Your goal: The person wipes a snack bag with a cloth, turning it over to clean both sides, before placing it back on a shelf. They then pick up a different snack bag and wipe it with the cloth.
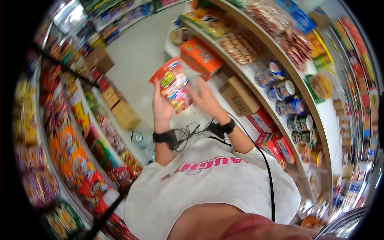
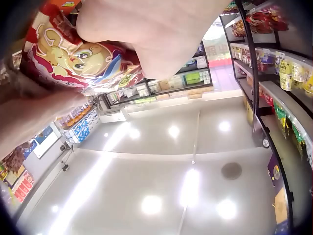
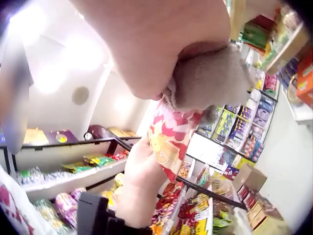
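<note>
My left hand (image 1: 163, 109) grips a red, glossy snack bag (image 1: 174, 83) by its left side, upright in front of my chest. Colourful printing covers the bag, and a cartoon pony shows on it in the left wrist view. My right hand (image 1: 209, 100) is at the bag's right side, slightly blurred. A grey cloth (image 3: 210, 81) is bunched in the right hand's fingers and lies against the top of the bag in the right wrist view. Part of the bag is hidden behind that hand and cloth.
Shelves of packaged snacks (image 1: 66, 136) line the left side. On the right, shelves carry cans (image 1: 282, 90), an orange box (image 1: 201, 58) and a brown carton (image 1: 239, 96). More cartons (image 1: 126, 115) stand low on the left. A black cable (image 1: 269, 176) hangs across my shirt.
</note>
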A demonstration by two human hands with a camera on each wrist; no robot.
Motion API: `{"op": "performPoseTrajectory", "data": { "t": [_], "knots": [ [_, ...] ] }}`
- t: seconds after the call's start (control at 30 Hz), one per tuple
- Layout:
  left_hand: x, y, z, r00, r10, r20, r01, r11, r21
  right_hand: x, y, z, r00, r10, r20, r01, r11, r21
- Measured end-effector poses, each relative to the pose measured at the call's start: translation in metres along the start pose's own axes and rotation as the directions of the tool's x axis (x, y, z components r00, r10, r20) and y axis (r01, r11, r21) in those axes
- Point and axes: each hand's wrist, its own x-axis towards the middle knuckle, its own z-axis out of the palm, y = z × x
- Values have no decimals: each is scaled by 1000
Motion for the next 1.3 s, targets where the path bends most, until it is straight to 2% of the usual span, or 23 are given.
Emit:
{"op": "performPoseTrajectory", "data": {
  "t": [0.07,0.1,0.13,0.17,0.23,0.27,0.3,0.4,0.5,0.57,0.6,0.7,0.73,0.8,0.83,0.87,0.93,1.03,1.07,1.13,1.17,1.27,1.3],
  "knots": [
    [-11,-3,10,994,-8,-111,6,1000,-12,-10,-8,-16,984,-32,-176,62,984,170],
    [20,-32,8,996,25,-80,-35,991,-127,16,-13,-51,901,-251,-355,282,959,38],
    [5,-7,1,989,32,-145,-40,998,-52,6,-27,-27,928,6,-373,132,930,343],
    [-3,2,0,982,28,-189,-32,999,-16,4,-38,-25,935,18,-355,110,935,336],
    [-4,4,-5,995,-18,-95,20,1000,13,1,-60,-20,947,43,-318,65,945,321],
    [-5,1,-6,997,-60,-52,61,998,21,8,-62,-13,931,-177,-319,210,975,75],
    [-9,-3,-7,994,-107,-13,107,994,33,8,-65,-5,889,-374,-262,339,925,-170],
    [-13,-13,-4,987,-145,-73,144,989,-15,-1,-77,15,882,-468,-50,388,784,-485],
    [-7,3,-12,979,-161,-125,155,986,-61,-6,-61,13,877,-454,155,473,761,-444],
    [0,19,-27,967,-143,-209,137,990,-40,-16,-65,15,850,-484,207,526,787,-322],
    [3,28,-29,964,-58,-258,55,998,-16,-17,-67,16,830,-507,231,555,792,-254],
    [4,43,-31,961,26,-277,-40,998,-46,-11,-59,4,799,-511,316,548,836,-32],
    [8,43,-34,969,63,-238,-78,996,-52,-7,-53,-5,787,-541,297,575,817,-34],
    [12,41,-33,972,78,-220,-95,993,-71,-4,-41,-13,939,-341,-36,342,940,20],
    [14,38,-28,975,77,-207,-96,992,-81,-3,-38,-18,958,-202,-202,221,972,76],
    [16,34,-22,978,69,-199,-81,995,-51,0,-35,-29,965,-10,-262,78,965,249],
    [20,26,-6,982,49,-180,-48,999,10,11,-26,-50,936,127,-327,-5,936,351],
    [29,7,9,985,-72,-156,82,995,57,19,19,-45,977,3,-213,78,926,370],
    [36,-1,10,986,-101,-134,112,991,74,17,17,-51,996,69,-59,-41,923,383],
    [42,-12,19,987,-130,-90,142,979,149,11,9,-66,979,162,125,-196,917,347],
    [45,-17,30,990,-120,-69,132,970,206,12,8,-79,969,184,162,-228,921,316],
    [61,-40,55,992,-125,-3,118,931,346,25,35,-102,996,84,8,-76,855,513],
    [69,-52,61,989,-145,8,123,866,485,30,43,-115,991,79,-107,-14,860,511]
  ]
}}
